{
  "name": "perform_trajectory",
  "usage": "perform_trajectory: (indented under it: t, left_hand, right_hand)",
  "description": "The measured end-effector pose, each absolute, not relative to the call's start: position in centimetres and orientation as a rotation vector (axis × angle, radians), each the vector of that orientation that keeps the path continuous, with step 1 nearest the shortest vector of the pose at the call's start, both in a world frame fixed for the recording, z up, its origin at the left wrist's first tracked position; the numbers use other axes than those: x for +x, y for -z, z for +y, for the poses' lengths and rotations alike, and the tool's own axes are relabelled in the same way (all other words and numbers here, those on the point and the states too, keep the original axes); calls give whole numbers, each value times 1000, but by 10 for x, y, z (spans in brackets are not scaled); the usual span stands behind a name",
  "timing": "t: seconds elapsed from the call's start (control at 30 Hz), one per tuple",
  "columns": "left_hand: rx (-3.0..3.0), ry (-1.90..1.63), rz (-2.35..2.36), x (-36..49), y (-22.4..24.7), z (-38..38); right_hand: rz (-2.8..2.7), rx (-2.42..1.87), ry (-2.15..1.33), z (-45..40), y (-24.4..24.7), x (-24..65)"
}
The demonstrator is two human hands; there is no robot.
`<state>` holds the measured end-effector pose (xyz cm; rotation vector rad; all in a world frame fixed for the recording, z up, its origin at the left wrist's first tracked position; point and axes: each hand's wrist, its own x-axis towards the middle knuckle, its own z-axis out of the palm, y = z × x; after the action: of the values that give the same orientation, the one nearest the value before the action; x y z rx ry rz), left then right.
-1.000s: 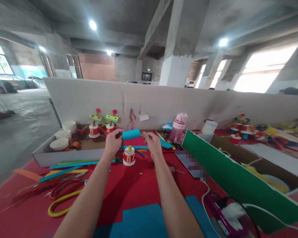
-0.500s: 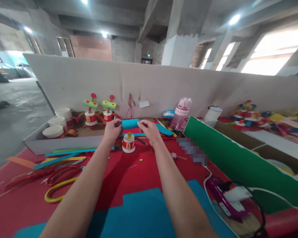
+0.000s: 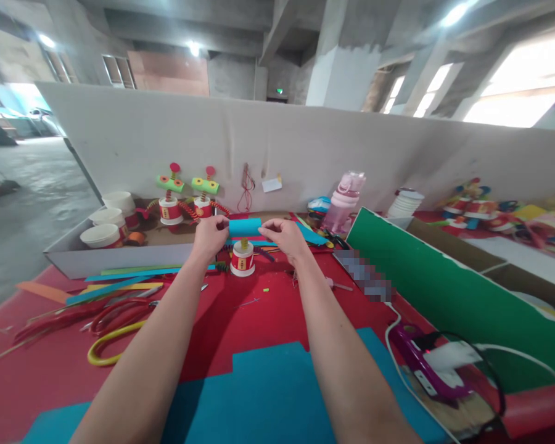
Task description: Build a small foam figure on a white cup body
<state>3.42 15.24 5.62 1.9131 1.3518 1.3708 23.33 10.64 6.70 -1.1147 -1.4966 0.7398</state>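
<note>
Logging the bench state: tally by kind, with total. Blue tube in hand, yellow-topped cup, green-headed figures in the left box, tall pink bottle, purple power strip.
Blue tube: 1
Yellow-topped cup: 1
Green-headed figures: 2
Tall pink bottle: 1
Purple power strip: 1
Total: 6

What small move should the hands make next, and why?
Probably lower the blue roll onto the yellow piece atop the red-and-white cup: the left hand and right hand pinch the roll's ends, it appears just above that piece, and both figures behind carry green rolls.
</note>
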Motion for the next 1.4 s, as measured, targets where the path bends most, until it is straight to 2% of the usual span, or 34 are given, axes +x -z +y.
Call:
perform_trajectory:
  t: [1.4]
  left_hand:
    - [2081, -1136, 1582, 28, -63, 148]
  right_hand:
    - [-1535, -1127, -803, 110, -54, 233]
